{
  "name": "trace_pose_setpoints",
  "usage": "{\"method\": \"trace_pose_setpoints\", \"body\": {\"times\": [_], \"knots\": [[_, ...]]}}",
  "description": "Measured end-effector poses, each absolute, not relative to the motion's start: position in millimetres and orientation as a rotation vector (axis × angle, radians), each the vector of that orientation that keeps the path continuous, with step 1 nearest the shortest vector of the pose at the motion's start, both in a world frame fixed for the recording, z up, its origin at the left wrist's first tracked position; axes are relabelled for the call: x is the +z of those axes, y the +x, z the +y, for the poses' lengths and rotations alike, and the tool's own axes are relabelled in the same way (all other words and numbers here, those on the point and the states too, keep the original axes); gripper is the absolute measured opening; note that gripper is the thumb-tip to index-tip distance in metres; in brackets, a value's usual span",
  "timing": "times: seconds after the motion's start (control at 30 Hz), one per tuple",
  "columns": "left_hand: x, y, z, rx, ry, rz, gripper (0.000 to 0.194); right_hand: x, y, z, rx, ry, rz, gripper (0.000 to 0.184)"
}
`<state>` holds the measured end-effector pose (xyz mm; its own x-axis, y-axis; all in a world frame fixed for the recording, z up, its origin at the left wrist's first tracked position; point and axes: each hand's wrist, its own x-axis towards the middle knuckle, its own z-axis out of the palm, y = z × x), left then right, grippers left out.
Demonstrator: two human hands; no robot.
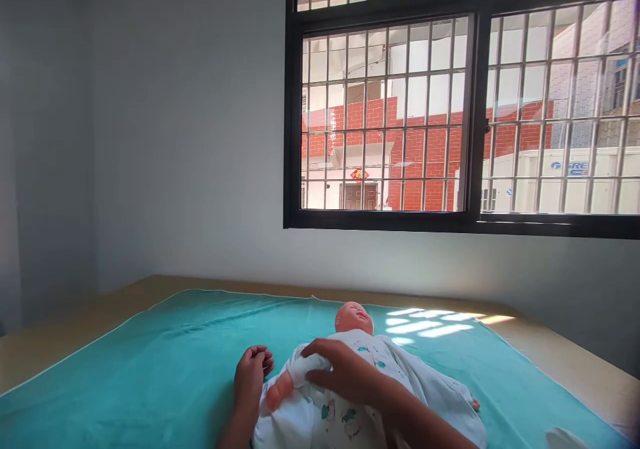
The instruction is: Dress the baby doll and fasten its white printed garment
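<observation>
A baby doll [353, 318] lies on its back, dressed in a white printed outfit [345, 412]. My right hand [345, 369] reaches across the doll's body, its thumb and fingers closed around the white sleeve [303, 367] of the doll's arm on the left. Out of that sleeve sticks the doll's bare hand [280, 390], pointing toward me. Just left of the doll, my left hand [253, 369] is loosely curled above the green cloth, with nothing seen in its fingers. The doll's other arm is covered by white cloth, only a small hand [475, 404] showing.
The green cloth [150, 369] covers most of a wooden surface [125, 290]. A whitish thing [565, 438] is cut off at the lower right edge. Behind stands a grey wall [190, 136] with a barred window [385, 219]. Patches of sunlight fall near the doll's head.
</observation>
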<state>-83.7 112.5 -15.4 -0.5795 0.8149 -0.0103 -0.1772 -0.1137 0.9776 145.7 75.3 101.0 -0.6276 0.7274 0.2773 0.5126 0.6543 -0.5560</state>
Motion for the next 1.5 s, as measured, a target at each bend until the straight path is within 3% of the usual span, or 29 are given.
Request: {"method": "trace_pose_setpoints", "body": {"times": [0.07, 0.17, 0.33, 0.43, 0.6, 0.77, 0.83, 0.9, 1.03, 1.2, 1.5], "knots": [[-11.2, -79.5, 110.6, 1.781, 0.773, 1.527, 0.014, 89.2, 200.3, 89.6, 0.624, -1.071, -2.075, 0.03], [5.9, -57.6, 102.5, 1.807, 0.894, 1.618, 0.018, 47.7, 298.6, 113.8, 0.546, -1.254, -1.684, 0.041], [54.9, 34.5, 67.9, 1.575, 1.675, 1.548, 0.025, -22.2, 411.3, 121.5, 0.243, -1.579, -1.627, 0.045], [80.1, 101.2, 54.9, 1.232, 2.121, 1.568, 0.025, -34.3, 420.0, 116.1, 0.12, -1.577, -1.733, 0.042], [95.9, 170.9, 89.4, 0.369, 2.527, 1.782, 0.033, -29.4, 411.8, 111.5, 0.097, -1.687, -1.789, 0.037], [84.1, 203.5, 141.9, 0.034, 2.527, 1.759, 0.015, -18.8, 417.4, 104.2, 0.227, -1.915, -1.757, 0.044], [77.3, 213.1, 152.9, -0.034, 2.513, 1.746, 0.028, -15.0, 416.3, 100.9, 0.258, -1.939, -1.756, 0.044], [71.0, 219.3, 157.5, -0.046, 2.508, 1.713, 0.04, -12.5, 414.1, 98.8, 0.292, -1.939, -1.751, 0.043], [61.4, 221.3, 155.9, 0.079, 2.51, 1.708, 0.036, -12.0, 413.3, 99.1, 0.311, -1.947, -1.738, 0.038], [66.9, 207.8, 150.0, 0.228, 2.463, 1.696, 0.052, -17.4, 418.3, 103.2, 0.275, -1.954, -1.73, 0.037], [103.1, 157.6, 142.5, 0.57, 2.245, 1.672, 0.037, -31.0, 439.9, 122.3, 0.265, -1.909, -1.623, 0.035]]}}
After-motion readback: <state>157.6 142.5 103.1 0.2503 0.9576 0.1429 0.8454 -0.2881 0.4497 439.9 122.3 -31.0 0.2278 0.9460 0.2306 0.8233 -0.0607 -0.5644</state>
